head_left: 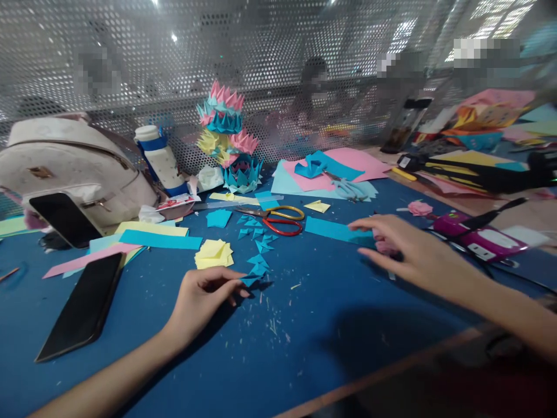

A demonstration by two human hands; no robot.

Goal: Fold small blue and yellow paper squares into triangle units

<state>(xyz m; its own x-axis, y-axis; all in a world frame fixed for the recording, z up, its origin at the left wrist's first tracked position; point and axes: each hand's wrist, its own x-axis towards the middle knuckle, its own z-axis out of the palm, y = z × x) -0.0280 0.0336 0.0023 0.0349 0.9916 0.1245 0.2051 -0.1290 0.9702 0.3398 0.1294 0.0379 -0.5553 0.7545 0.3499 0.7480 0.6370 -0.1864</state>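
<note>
My left hand (204, 296) pinches a small folded blue paper triangle (251, 280) between thumb and forefinger, low over the table. Beyond it, several similar blue paper triangles (262, 245) lie in a loose row. A stack of yellow paper squares (214, 254) is just past my left knuckles. My right hand (400, 247) hovers at the right end of a blue paper strip (331, 228), thumb and forefinger spread apart. Whether a fingertip touches the strip I cannot tell. Between the hands and farther back rest scissors (282, 220) with one red and one yellow handle.
Two dark phones (85, 307) and coloured paper strips (161, 238) lie left, before a white bag (73, 157) and a bottle (159, 159). Folded-paper ornaments (241, 173) stand by the perforated metal screen (270, 69). A purple power strip (478, 235) with a cable is at right.
</note>
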